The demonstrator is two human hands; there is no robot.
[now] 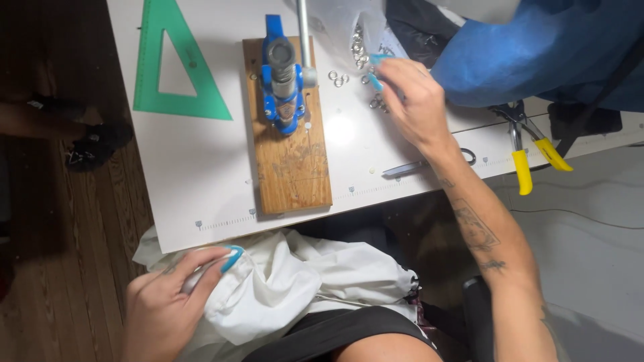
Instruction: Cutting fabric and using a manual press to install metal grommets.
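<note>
White cloth (295, 285) lies bunched in the person's lap, below the table edge. Left hand (168, 302) rests on its left side, fingers curled into the fabric and gripping a fold. Right hand (412, 100) reaches across the white table (194, 167), fingertips pressed together over a scatter of small metal rings (339, 79); whether a ring is pinched cannot be told. Just left of the rings stands a blue hand press (282, 77) mounted on a wooden board (292, 161). A green set square (176, 64) lies at the table's far left. Right of the hand: yellow-handled pliers (526, 154) and a blue bag (543, 50). A clear plastic bag (342, 27) holding more rings lies behind.
</note>
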